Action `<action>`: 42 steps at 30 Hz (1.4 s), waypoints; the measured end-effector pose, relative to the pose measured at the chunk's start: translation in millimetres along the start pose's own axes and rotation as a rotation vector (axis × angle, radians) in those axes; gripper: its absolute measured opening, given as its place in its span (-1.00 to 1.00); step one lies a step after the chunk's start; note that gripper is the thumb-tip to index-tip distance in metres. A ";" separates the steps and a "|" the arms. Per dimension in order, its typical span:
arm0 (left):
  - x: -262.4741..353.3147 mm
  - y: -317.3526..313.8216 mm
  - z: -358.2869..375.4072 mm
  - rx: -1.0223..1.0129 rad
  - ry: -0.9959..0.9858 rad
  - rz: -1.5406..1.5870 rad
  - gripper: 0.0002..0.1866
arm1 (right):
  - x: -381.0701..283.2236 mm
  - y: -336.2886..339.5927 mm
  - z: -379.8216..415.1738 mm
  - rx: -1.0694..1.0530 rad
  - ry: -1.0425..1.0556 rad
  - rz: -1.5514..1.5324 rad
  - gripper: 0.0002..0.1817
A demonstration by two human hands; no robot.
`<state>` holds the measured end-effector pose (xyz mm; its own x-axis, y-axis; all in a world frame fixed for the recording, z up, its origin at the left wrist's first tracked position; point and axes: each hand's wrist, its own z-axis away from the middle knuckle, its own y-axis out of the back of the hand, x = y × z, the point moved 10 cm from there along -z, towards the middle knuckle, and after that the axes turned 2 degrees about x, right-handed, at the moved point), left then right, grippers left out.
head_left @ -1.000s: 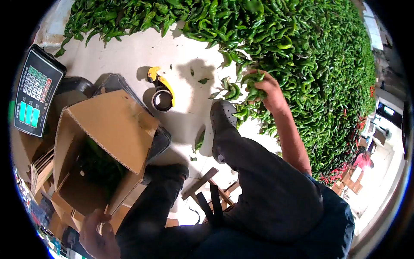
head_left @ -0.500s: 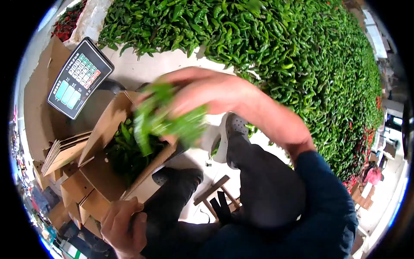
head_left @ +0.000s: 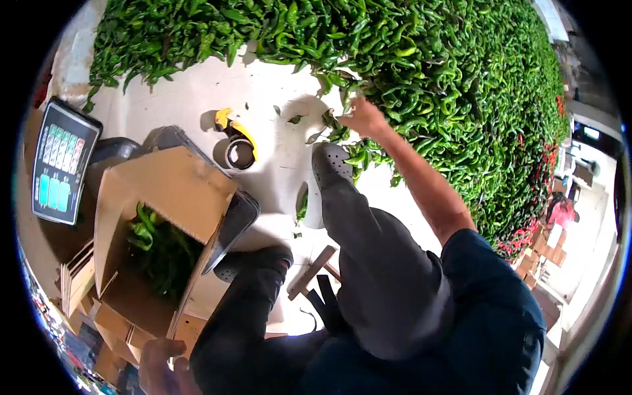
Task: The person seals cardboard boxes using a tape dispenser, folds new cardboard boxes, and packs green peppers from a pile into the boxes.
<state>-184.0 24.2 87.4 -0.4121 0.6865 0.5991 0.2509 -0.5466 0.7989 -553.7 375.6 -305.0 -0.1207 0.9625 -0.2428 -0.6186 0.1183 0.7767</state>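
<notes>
A huge heap of green peppers (head_left: 428,72) covers the floor ahead of me. My right hand (head_left: 364,118) reaches out to its near edge, fingers apart over loose peppers, holding nothing. An open cardboard box (head_left: 158,230) stands at lower left with green peppers (head_left: 155,247) inside it. My left hand (head_left: 161,372) is at the bottom edge, gripping the box's near flap. My grey shoe (head_left: 329,174) rests on the pale floor just below my right hand.
A weighing-scale display with coloured keys (head_left: 60,161) stands left of the box. A tape dispenser with a yellow handle (head_left: 238,146) lies on the floor. Flat cardboard (head_left: 79,280) is stacked at lower left. A wooden stool (head_left: 316,270) is under me. A person in pink (head_left: 561,214) is far right.
My right hand carried a bunch of peppers from the heap over the box, left them in it, and has swung back empty to the heap's edge. The left hand stayed on the box flap.
</notes>
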 end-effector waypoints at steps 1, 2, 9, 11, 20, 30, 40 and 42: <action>-1.0 -6.9 -3.5 -0.049 -0.002 0.030 -0.77 | 32.0 -31.8 -6.8 -0.061 -0.043 -0.064 -0.35; -4.4 -12.9 -5.8 -0.088 -0.005 0.023 -0.75 | 56.7 -50.6 -11.3 0.022 -0.073 -0.132 -0.45; -28.6 -42.0 -11.2 -0.243 0.051 -0.024 -0.70 | 94.7 -67.7 -7.3 0.131 -0.190 -0.443 -0.58; -34.0 -44.9 -10.4 -0.283 0.066 -0.094 -0.70 | 65.9 -43.7 7.1 0.217 -0.146 -0.355 -0.63; -27.9 -46.2 -22.7 -0.248 0.050 -0.029 -0.56 | 46.9 -17.4 19.5 0.404 -0.057 -0.490 -0.77; -24.8 -50.7 -23.9 -0.240 0.054 0.070 -0.49 | 21.0 -33.1 31.2 0.297 -0.064 -0.027 -0.31; -55.7 -57.5 -18.7 -0.331 0.272 0.065 -0.58 | 57.4 -61.7 7.0 0.133 -0.261 -0.770 -0.46; -63.3 -58.6 -14.0 -0.325 0.299 0.111 -0.57 | 65.7 -50.3 14.5 0.307 -0.244 -0.982 -0.46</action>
<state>-184.9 6.1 1.9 -0.6450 0.4727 0.6004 0.0396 -0.7640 0.6440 -519.3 436.4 -351.6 0.5063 0.4296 -0.7478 -0.1329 0.8956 0.4245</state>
